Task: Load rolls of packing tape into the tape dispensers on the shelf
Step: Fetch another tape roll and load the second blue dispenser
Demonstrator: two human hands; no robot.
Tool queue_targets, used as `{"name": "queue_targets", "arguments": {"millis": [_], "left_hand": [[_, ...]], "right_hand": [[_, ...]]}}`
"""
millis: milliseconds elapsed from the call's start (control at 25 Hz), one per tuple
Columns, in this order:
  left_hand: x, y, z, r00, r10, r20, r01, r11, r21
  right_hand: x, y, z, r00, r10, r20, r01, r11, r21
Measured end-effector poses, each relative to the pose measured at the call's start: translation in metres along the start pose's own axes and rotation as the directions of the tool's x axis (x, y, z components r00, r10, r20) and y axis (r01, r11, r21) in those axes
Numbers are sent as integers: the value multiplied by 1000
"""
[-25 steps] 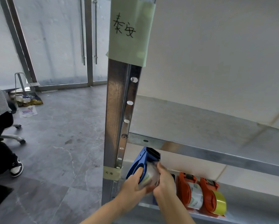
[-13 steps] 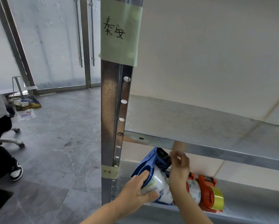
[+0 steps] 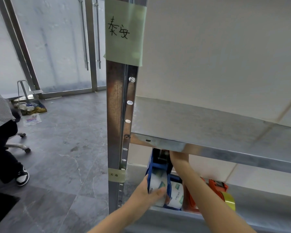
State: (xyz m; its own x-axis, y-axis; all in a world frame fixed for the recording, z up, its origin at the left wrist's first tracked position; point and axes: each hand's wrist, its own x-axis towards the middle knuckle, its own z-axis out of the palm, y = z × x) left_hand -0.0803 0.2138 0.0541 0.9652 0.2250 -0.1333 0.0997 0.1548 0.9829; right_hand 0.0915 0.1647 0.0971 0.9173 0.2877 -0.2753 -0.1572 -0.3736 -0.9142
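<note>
Raised since half a second ago, the right hand [image 3: 177, 157] is now at the head of the blue dispenser [image 3: 158, 163]. Its fingers are hidden under the shelf rail [image 3: 225, 150], so its grip cannot be determined. Thumb curled, the left hand [image 3: 148, 190] clasps the dispenser and its seated tape roll [image 3: 158, 180]. Step judged: threading. Next: draw the tape end across the cutter.

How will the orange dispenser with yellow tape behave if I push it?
The orange dispenser would likely slide on the smooth metal shelf; its frame holds the yellow roll, so rolling seems unlikely. Standing narrow on edge, it could tip sideways.
</note>
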Motion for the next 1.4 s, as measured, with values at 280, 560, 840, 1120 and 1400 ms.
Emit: {"name": "queue_targets", "arguments": {"millis": [280,560,840,1120,1400], "left_hand": [[-20,3,-18,995,43,91,-40,998,-40],[-14,-12,-21,992,-108,58,120,954,-276],[9,-23,-19,978,-207,-30,184,919,-349],[65,-67,-19,831,-530,-166,424,799,-427],[102,-88,-15,802,-523,-289,432,841,-324]], "right_hand": [[7,3,-2,849,226,477,-367,903,225],[9,56,17,726,421,544,-636,713,296],[6,103,26,860,363,358,-493,769,406],[12,142,42,790,520,324,-612,692,382],[36,148,55,786,568,245,-618,722,311]]}}
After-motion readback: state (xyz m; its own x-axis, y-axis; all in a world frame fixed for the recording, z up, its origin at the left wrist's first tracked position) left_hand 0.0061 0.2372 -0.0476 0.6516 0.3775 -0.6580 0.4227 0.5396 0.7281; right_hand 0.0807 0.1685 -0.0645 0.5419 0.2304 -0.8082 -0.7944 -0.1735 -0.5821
